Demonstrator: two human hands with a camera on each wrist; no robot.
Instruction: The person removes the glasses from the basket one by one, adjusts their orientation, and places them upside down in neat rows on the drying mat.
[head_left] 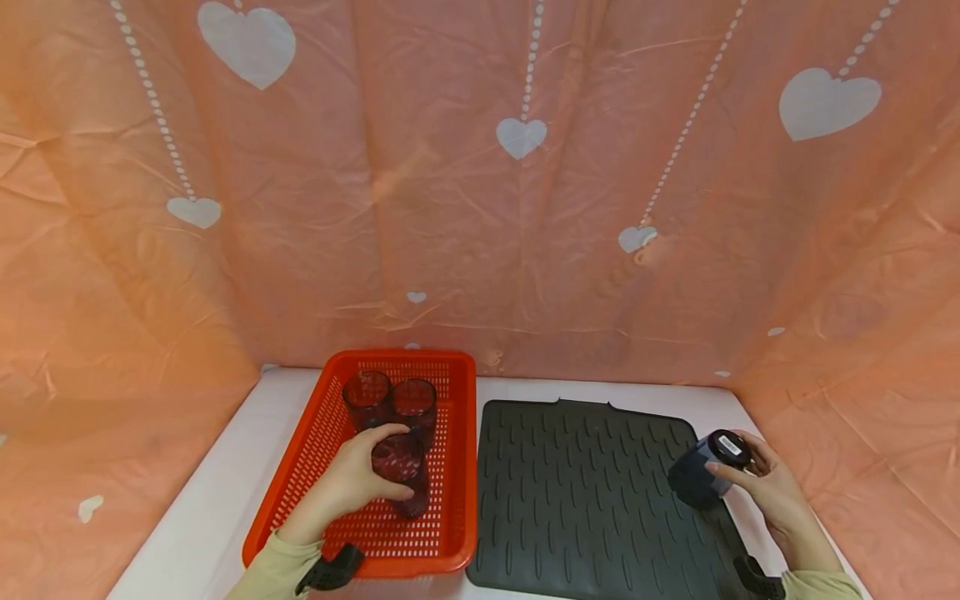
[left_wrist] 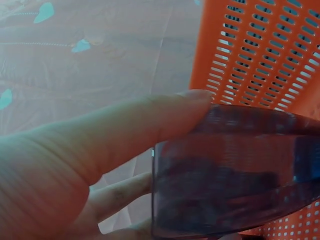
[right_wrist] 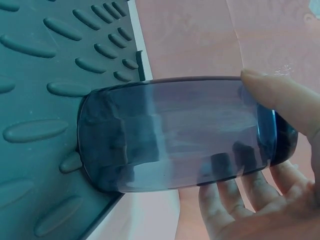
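Observation:
My left hand [head_left: 352,477] grips a dark tinted drinking glass [head_left: 403,467] inside the orange-red basket [head_left: 463,517]. In the left wrist view, the thumb lies along the side of this glass [left_wrist: 225,175], with other fingers partly hidden behind it. Two similar glasses [head_left: 367,392] stand just beyond it in the basket. Over the right edge of the dark ridged mat [head_left: 585,500], my right hand [head_left: 776,496] holds a blue-tinted glass [head_left: 696,477] tilted, mouth down, thick base and white label [head_left: 729,445] upward. The right wrist view shows thumb and fingers around the base end of that glass [right_wrist: 185,135].
Basket and mat lie side by side on a white table [head_left: 202,500]. A peach curtain [head_left: 450,208] with white hearts encloses the back and both sides. The basket's perforated walls rise around the glasses.

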